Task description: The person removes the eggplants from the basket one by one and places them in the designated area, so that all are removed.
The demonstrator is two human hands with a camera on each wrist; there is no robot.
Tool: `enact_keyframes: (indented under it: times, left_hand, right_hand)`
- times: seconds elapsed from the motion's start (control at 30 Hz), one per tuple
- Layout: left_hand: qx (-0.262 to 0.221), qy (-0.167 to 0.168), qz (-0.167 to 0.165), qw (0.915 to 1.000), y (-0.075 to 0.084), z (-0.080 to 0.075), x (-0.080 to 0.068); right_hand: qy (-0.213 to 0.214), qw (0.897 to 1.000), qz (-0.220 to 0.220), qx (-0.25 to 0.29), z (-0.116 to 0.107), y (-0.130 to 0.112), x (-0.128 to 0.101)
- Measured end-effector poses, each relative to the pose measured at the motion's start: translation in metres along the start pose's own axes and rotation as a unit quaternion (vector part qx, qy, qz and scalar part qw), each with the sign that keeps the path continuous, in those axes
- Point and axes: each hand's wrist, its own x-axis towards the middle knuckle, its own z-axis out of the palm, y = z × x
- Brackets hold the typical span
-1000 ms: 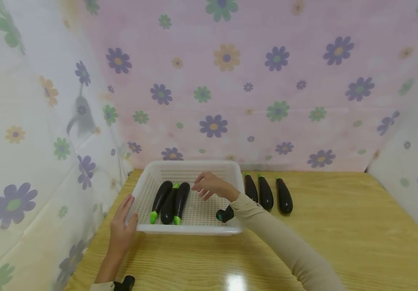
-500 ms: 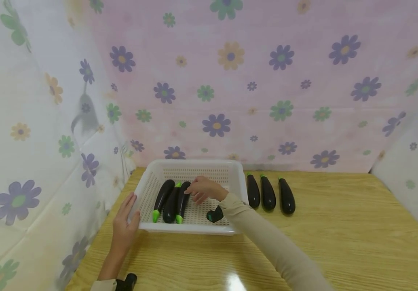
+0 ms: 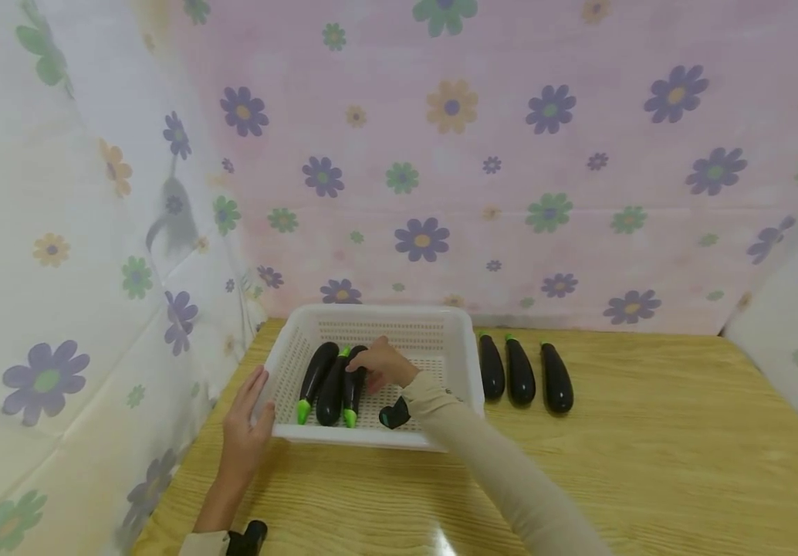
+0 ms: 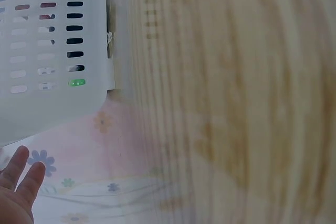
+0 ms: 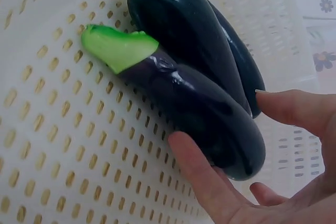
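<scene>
A white perforated plastic basket [image 3: 413, 438] holds three dark eggplants: a left one [image 3: 318, 373], a middle one [image 3: 331, 396] and a right one [image 3: 353, 394]. My right hand [image 3: 385, 363] reaches in over the rounded end of the right eggplant. In the right wrist view, the thumb and fingers of the right hand [image 5: 283, 182] spread around that end of the eggplant [image 5: 199, 114], not closed on it; a fingertip lies against its side. My left hand [image 3: 245, 428] rests at the basket's left wall with straight fingers; the left wrist view shows only part of that hand [image 4: 18, 198].
Three more eggplants lie on the wooden table [image 3: 649, 448] right of the basket: a near one [image 3: 491, 369], a middle one [image 3: 520, 373] and a far-right one [image 3: 557, 378]. Flowered cloth [image 3: 510, 255] hangs behind and at both sides.
My right hand has moved left and slightly down inside the basket to the right eggplant. The left hand stays at the basket's left side. The head view has shifted slightly.
</scene>
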Motion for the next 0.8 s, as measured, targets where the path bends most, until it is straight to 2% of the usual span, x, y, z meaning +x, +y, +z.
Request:
enact_keyframes:
  times: [0.17,0.33,0.53,0.8]
  left_hand:
    - [0.002,-0.003,0.005,1.0,-0.001,0.001,0.002]
    - [0.001,-0.002,-0.005,1.0,0.0,0.0,0.001]
    - [0.003,0.003,-0.017,0.9998,-0.001,0.0,-0.001]
    - [0.002,0.0,-0.012,0.9999,0.0,0.001,-0.001]
  right_hand:
    - [0.026,1.0,-0.001,0.012,0.006,0.003,0.005]
    - [0.047,0.999,-0.003,-0.018,0.013,0.006,0.01]
    - [0.04,0.999,-0.016,-0.017,0.015,0.01,0.009]
    - [0.018,0.999,-0.033,-0.018,0.004,0.01,0.006]
